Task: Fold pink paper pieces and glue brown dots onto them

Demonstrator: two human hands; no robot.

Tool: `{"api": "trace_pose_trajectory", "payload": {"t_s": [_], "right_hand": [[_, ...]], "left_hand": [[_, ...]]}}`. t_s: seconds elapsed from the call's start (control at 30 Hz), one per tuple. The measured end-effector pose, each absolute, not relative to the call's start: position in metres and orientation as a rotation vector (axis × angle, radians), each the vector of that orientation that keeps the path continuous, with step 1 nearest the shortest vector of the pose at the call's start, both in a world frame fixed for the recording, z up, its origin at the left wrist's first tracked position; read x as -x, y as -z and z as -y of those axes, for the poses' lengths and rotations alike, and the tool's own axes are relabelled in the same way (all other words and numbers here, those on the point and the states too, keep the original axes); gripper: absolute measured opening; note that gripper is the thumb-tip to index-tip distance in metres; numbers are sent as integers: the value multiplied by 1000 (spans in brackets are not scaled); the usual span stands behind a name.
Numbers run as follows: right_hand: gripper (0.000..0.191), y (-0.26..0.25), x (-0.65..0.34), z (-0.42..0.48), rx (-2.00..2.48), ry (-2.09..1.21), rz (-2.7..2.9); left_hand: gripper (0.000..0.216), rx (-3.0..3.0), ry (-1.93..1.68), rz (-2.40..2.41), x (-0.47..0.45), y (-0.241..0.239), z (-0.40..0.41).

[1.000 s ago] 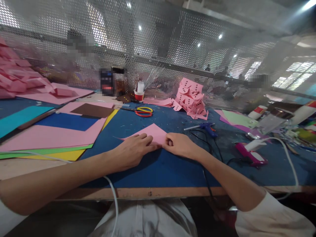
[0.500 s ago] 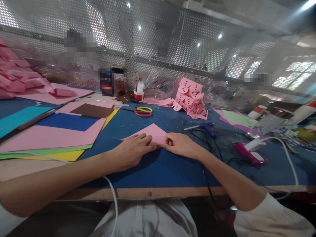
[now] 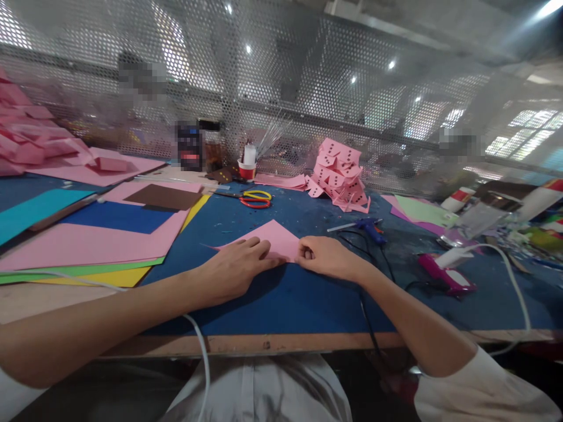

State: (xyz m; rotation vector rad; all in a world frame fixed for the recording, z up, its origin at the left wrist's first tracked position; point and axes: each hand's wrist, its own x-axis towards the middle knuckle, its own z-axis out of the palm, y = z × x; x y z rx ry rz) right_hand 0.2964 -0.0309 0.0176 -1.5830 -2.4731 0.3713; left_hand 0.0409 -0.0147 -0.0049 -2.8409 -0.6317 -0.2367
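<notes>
A sheet of pink paper (image 3: 278,237), with a pointed corner at the far side, lies folded on the blue table mat. My left hand (image 3: 240,264) rests over its left part, fingers bent down onto the sheet and thumb along the near edge. At the right corner my right hand (image 3: 323,258) is curled, thumb and forefinger pinching the edge. Both palms hide part of the paper. Beyond it lie scissors (image 3: 255,198) with yellow and red handles. A blue glue gun (image 3: 370,230) lies to the right of my right hand.
Coloured sheets (image 3: 109,241) are stacked at left, below a pink paper pile (image 3: 33,132). Dotted pink paper pieces (image 3: 338,176) stand near the mesh screen (image 3: 281,76). A magenta device (image 3: 446,275) with cords sits at right. A white cable (image 3: 203,351) hangs over the table edge.
My right hand has slid slightly to the right along the near edge of the pink paper. My left hand stays almost where it was.
</notes>
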Motion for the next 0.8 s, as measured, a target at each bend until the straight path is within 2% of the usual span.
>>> {"api": "trace_pose_trajectory", "payload": {"t_s": [0.43, 0.8], "right_hand": [[10, -19, -306, 30, 1601, -410, 2484], [17, -27, -311, 31, 1555, -495, 2494]], "left_hand": [[62, 2848, 233, 643, -41, 3, 16], [64, 2858, 243, 659, -43, 2, 17]]}}
